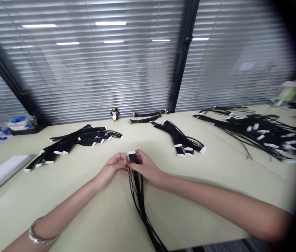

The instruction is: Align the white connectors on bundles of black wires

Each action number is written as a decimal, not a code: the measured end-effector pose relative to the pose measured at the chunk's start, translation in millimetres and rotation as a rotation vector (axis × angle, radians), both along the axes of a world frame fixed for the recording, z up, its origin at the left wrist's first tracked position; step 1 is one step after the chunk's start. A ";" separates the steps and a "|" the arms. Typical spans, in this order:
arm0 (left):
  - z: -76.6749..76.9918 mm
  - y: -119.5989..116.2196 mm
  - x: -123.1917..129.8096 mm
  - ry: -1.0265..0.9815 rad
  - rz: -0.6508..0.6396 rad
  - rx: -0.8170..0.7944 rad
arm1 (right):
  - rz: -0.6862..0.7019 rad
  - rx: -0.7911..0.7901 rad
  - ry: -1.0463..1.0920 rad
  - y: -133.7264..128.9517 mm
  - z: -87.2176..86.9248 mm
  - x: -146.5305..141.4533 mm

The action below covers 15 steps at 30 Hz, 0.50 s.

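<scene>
A black cable bundle [152, 231] ran from the tabletop's [98, 224] near edge toward the penguin figure [114, 114], white connector [131, 153] foremost. The right hand [145, 168] gripped it just below that end; the left hand [115, 166] pinched thin wires [131, 180] beside it. Tabletop stretched on to the penguin figure, cable piles [71, 141] lying left and right of it.

A long black wire bundle [144, 210] ran back from between the left hand [115, 167] and right hand [148, 169] over the pale, flat table [19, 196]. I saw a fanned black cable pile [69, 141] ahead to the left, a crossed black cable stack [174, 134] ahead to the right (a black cable heap [253, 127] lay farther right), and a black-and-white penguin figure [114, 114] behind, before grey slatted blinds [85, 70].
</scene>
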<state>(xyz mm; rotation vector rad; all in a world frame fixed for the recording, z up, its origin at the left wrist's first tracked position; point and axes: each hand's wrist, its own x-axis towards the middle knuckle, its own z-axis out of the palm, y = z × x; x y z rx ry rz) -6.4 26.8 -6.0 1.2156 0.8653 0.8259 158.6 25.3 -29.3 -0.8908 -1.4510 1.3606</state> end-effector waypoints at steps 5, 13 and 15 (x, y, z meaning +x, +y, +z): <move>4.3 -1.2 -0.5 -0.094 -0.071 -0.140 | 0.061 -0.069 0.102 -1.6 3.7 -0.2; 0.3 0.6 -1.4 -0.100 -0.030 -0.155 | -0.026 -0.077 0.109 1.1 3.9 1.6; -0.7 -1.8 1.1 -0.036 0.032 -0.102 | -0.014 -0.083 0.120 1.4 4.7 2.2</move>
